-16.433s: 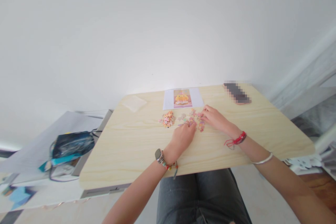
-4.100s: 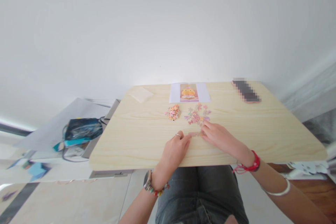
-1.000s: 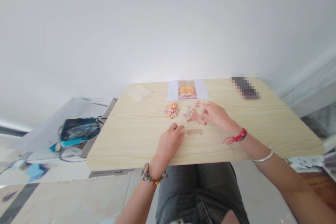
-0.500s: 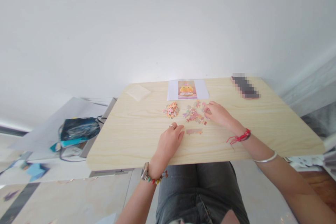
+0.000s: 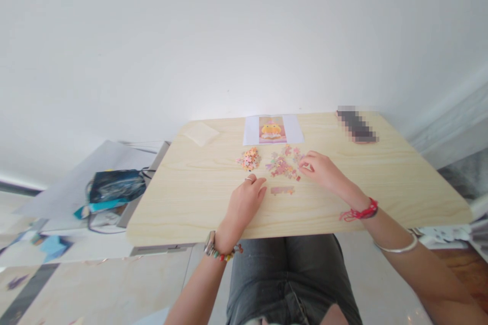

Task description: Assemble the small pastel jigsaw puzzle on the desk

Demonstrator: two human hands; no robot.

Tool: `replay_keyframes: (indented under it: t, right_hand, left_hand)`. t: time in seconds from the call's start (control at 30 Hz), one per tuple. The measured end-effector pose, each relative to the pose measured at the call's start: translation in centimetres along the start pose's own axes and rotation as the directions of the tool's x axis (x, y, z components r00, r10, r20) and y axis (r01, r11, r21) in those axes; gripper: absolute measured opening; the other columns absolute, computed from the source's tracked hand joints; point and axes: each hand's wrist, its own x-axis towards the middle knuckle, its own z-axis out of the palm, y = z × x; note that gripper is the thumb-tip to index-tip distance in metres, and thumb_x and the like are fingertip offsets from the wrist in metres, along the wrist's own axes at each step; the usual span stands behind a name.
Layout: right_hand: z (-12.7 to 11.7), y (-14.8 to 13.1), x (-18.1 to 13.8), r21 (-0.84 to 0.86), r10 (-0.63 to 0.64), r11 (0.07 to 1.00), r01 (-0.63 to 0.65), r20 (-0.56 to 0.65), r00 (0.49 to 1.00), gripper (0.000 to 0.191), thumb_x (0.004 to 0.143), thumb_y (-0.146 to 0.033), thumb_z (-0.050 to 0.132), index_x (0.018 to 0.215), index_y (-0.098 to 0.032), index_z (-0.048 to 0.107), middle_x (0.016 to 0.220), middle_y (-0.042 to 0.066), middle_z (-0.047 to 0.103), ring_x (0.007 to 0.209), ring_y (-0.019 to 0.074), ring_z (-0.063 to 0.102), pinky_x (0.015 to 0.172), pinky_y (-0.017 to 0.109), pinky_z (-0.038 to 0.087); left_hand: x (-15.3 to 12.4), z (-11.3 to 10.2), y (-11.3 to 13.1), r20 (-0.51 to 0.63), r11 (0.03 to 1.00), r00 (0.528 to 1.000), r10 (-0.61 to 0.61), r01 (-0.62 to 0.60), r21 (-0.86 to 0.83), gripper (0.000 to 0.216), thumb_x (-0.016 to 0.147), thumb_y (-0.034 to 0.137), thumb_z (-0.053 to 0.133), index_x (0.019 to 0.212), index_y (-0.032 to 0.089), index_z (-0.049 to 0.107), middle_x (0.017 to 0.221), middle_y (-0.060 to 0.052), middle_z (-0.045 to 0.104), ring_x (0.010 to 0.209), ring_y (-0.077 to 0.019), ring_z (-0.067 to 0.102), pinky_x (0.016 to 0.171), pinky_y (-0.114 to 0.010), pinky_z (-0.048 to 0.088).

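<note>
My left hand rests on the table with its fingers loosely bent and the thumb apart, holding nothing. Just right of its fingertips lies a short joined strip of jigsaw pieces. My right hand is at the right edge of a spread of loose pinkish jigsaw pieces. Its thumb and forefinger come together in a pinch; whatever is between the tips is too small to make out. A heap of orange and pale jigsaw pieces sits left of the spread, beyond my left hand.
A printed sheet with a yellow cartoon figure lies behind the pieces. At the table's back left is a pale flat packet; a blurred-out phone-like object lies at the back right. A dark bag is left of the table, against which the wall stands.
My right hand has drawn slightly right and toward me, uncovering pieces at the edge of the spread. My left hand has barely moved.
</note>
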Motion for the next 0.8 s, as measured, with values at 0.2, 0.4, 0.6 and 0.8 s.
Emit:
replay_keyframes:
  t: [0.2, 0.4, 0.6, 0.8]
  right_hand:
    - [1.7, -2.4, 0.0, -0.149, -0.007, 0.989, 0.018, 0.073, 0.997, 0.013, 0.08, -0.022, 0.048, 0.076, -0.016, 0.058, 0.082, 0.006, 0.054, 0.074, 0.0154, 0.052, 0.064, 0.025, 0.037]
    - [2.2, -2.6, 0.8, -0.271, -0.009, 0.962, 0.037, 0.103, 0.995, 0.014, 0.081, -0.023, 0.046, 0.077, -0.015, 0.056, 0.085, 0.007, 0.055, 0.071, 0.0156, 0.053, 0.059, 0.025, 0.036]
    - [1.9, -2.6, 0.8, -0.321, -0.022, 0.944, 0.071, 0.155, 0.988, 0.02, 0.084, -0.021, 0.04, 0.075, -0.015, 0.057, 0.083, 0.007, 0.055, 0.07, 0.0151, 0.053, 0.058, 0.025, 0.035]
    - [1.2, -2.2, 0.9, -0.297, -0.066, 0.948, 0.118, 0.178, 0.982, 0.012, 0.08, -0.018, 0.045, 0.074, -0.014, 0.056, 0.081, 0.006, 0.053, 0.069, 0.0143, 0.051, 0.057, 0.024, 0.035]
  left_hand:
    - [0.7, -0.3, -0.1, -0.006, 1.0, 1.0, -0.003, 0.003, 0.019, 0.026, 0.086, 0.027, 0.039, 0.107, 0.022, 0.053, 0.098, -0.005, 0.055, 0.081, -0.0153, 0.058, 0.069, -0.024, 0.045]
    - [1.0, -0.9, -0.2, -0.023, 1.0, 1.0, -0.001, 0.002, 0.029, 0.026, 0.086, 0.026, 0.038, 0.107, 0.021, 0.053, 0.101, -0.005, 0.055, 0.083, -0.0158, 0.059, 0.069, -0.025, 0.045]
    - [1.0, -0.7, -0.1, -0.009, 1.0, 1.0, -0.007, 0.007, 0.011, 0.025, 0.086, 0.026, 0.039, 0.107, 0.022, 0.053, 0.103, -0.006, 0.055, 0.084, -0.0152, 0.058, 0.072, -0.025, 0.045]
    - [1.1, -0.5, -0.1, -0.015, 1.0, 1.0, 0.009, -0.009, 0.006, 0.024, 0.085, 0.025, 0.04, 0.105, 0.021, 0.053, 0.1, -0.005, 0.055, 0.084, -0.0162, 0.059, 0.072, -0.025, 0.045]
